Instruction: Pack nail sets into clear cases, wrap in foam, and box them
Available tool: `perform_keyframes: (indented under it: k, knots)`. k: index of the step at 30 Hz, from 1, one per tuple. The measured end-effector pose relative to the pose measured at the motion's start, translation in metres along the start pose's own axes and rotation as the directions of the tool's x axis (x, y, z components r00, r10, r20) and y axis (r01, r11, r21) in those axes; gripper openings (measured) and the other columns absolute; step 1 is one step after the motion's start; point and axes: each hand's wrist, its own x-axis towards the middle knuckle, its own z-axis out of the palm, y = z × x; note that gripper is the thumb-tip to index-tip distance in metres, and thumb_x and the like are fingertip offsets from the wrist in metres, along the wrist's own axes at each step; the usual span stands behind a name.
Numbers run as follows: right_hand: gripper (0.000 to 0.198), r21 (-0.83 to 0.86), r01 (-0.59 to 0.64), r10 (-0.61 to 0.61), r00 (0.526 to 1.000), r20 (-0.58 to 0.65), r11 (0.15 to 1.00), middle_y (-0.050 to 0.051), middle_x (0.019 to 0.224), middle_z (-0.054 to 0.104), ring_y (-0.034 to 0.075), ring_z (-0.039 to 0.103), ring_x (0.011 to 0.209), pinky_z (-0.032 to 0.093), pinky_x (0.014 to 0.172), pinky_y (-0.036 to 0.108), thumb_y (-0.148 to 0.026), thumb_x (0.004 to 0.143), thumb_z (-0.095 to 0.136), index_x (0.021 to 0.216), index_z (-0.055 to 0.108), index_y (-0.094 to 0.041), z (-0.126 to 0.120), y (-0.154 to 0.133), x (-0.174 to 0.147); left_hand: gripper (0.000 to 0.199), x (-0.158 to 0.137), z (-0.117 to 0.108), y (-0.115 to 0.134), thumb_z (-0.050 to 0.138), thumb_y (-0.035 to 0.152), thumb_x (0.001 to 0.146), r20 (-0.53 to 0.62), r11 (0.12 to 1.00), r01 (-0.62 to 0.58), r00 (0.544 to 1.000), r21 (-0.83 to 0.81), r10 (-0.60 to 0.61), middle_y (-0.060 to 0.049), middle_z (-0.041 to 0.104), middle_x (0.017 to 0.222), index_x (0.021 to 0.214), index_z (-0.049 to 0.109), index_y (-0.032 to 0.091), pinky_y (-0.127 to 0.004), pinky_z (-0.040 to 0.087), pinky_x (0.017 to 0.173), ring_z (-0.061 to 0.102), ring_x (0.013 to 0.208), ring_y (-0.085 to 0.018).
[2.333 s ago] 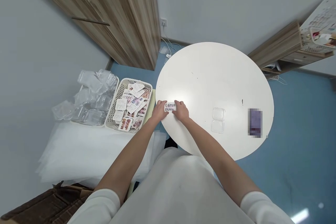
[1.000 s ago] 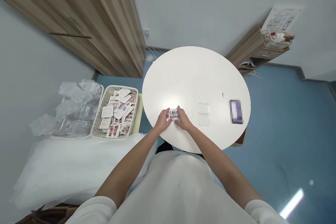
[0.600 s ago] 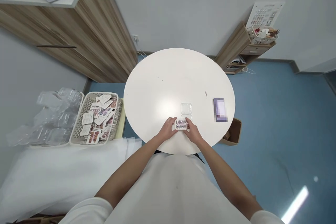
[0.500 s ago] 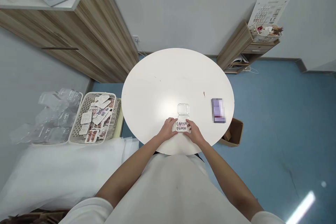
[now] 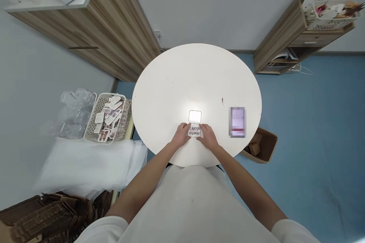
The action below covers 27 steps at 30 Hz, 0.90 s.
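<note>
A small clear plastic case (image 5: 195, 116) lies with its lid raised near the front of the round white table (image 5: 171, 64). Light glares off the lid. In its lower half sits a card of press-on nails (image 5: 195, 131), two rows of them. My left hand (image 5: 181, 134) grips the case's left side, fingers bent round the edge. On the opposite side my right hand (image 5: 208, 135) closes on the right edge, its thumb near the front corner. Some fingertips are hidden against the case.
A blurred-out purple rectangular object (image 5: 237, 122) lies at the table's right. On the left, a basket (image 5: 125, 119) holds several nail cards, beside a heap of clear plastic cases (image 5: 75, 115). An open cardboard box (image 5: 269, 148) stands on the floor, right of the table.
My right fingers have moved off the nail card to the case's right edge. The lid now reflects bright light. The camera view has shifted and turned slightly.
</note>
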Motion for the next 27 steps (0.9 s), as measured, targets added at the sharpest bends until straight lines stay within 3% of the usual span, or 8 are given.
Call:
perform_keyframes:
  k: [8, 12, 15, 18, 21, 27]
  knots:
    - [0.067, 0.004, 0.017, -0.017, 1.000, -0.003, 1.000, 0.010, 0.119, 0.043, 0.028, 0.042, 0.107, 0.038, 0.087, 0.046, -0.025, 0.068, 0.061, 0.128, 0.032, -0.024, 0.005, 0.006, -0.001, 0.070, -0.002, 0.007, -0.006, 0.056, 0.012, 0.068, -0.014, 0.999, -0.031, 0.999, 0.008, 0.031, -0.010, 0.038, 0.117, 0.130, 0.026, 0.025, -0.041, 0.036, 0.089, 0.040, 0.106, -0.025]
    - [0.072, 0.040, -0.017, 0.018, 1.000, -0.022, 0.999, 0.009, 0.122, 0.040, 0.028, 0.039, 0.111, 0.035, 0.091, 0.046, -0.024, 0.065, 0.062, 0.129, 0.029, -0.025, 0.005, 0.000, -0.006, 0.074, -0.004, 0.008, -0.007, 0.056, 0.012, 0.067, -0.037, 0.997, -0.009, 0.999, -0.081, 0.006, -0.011, 0.038, 0.120, 0.132, 0.022, 0.024, -0.044, 0.033, 0.092, 0.037, 0.112, -0.026]
    - [0.073, 0.172, -0.087, 0.093, 0.995, -0.026, 0.981, 0.008, 0.123, 0.039, 0.023, 0.044, 0.105, 0.039, 0.088, 0.042, -0.022, 0.066, 0.059, 0.131, 0.025, -0.025, 0.006, -0.008, -0.011, 0.077, -0.007, 0.011, -0.006, 0.057, 0.012, 0.065, -0.043, 0.976, 0.042, 0.998, -0.212, -0.053, -0.011, 0.037, 0.121, 0.132, 0.022, 0.022, -0.041, 0.034, 0.093, 0.037, 0.113, -0.025]
    - [0.068, 0.314, -0.155, 0.181, 0.982, -0.055, 0.937, 0.008, 0.118, 0.041, 0.018, 0.050, 0.093, 0.045, 0.080, 0.038, -0.020, 0.067, 0.054, 0.129, 0.027, -0.025, 0.010, -0.020, -0.018, 0.070, -0.011, 0.014, -0.002, 0.059, 0.014, 0.064, -0.049, 0.909, 0.144, 0.983, -0.392, -0.177, -0.010, 0.042, 0.114, 0.128, 0.031, 0.021, -0.035, 0.041, 0.084, 0.046, 0.099, -0.020]
    - [0.062, 0.375, -0.147, 0.207, 0.970, -0.125, 0.916, 0.007, 0.115, 0.044, 0.017, 0.050, 0.088, 0.046, 0.077, 0.036, -0.018, 0.066, 0.052, 0.125, 0.033, -0.025, 0.014, -0.032, -0.030, 0.058, -0.020, 0.011, 0.001, 0.060, 0.015, 0.065, -0.054, 0.819, 0.216, 0.956, -0.532, -0.287, -0.008, 0.048, 0.103, 0.120, 0.042, 0.019, -0.030, 0.043, 0.077, 0.049, 0.084, -0.015]
    - [0.058, 0.401, -0.059, 0.162, 0.960, -0.228, 0.914, 0.006, 0.114, 0.046, 0.016, 0.051, 0.088, 0.047, 0.073, 0.034, -0.018, 0.067, 0.050, 0.122, 0.037, -0.025, 0.025, -0.056, -0.060, 0.043, -0.045, -0.002, -0.001, 0.062, 0.021, 0.066, -0.038, 0.700, 0.221, 0.942, -0.679, -0.334, -0.003, 0.052, 0.083, 0.108, 0.052, 0.017, -0.027, 0.044, 0.070, 0.049, 0.066, -0.009]
